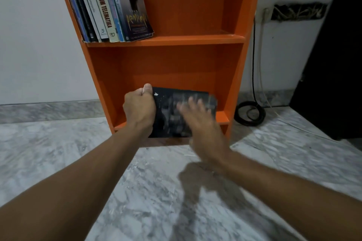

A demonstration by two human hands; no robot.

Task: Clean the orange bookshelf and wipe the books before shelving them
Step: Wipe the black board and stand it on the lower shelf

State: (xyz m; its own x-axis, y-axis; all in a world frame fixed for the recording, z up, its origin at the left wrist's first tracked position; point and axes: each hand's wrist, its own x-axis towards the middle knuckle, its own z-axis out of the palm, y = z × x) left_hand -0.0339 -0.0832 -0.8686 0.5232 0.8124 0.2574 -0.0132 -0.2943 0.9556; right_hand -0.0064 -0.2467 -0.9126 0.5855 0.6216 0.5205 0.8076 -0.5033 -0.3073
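Left hand (139, 106) is clamping the book's (166, 111) left edge before the shelf (233, 41); right hand (197, 115), open, is brushing its stiff, light cover.

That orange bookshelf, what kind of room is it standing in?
Probably a room in a home. The orange bookshelf stands on a marble-patterned floor against a plain white wall, a few books lean on its upper shelf, and a wall socket has cables coiled below it.
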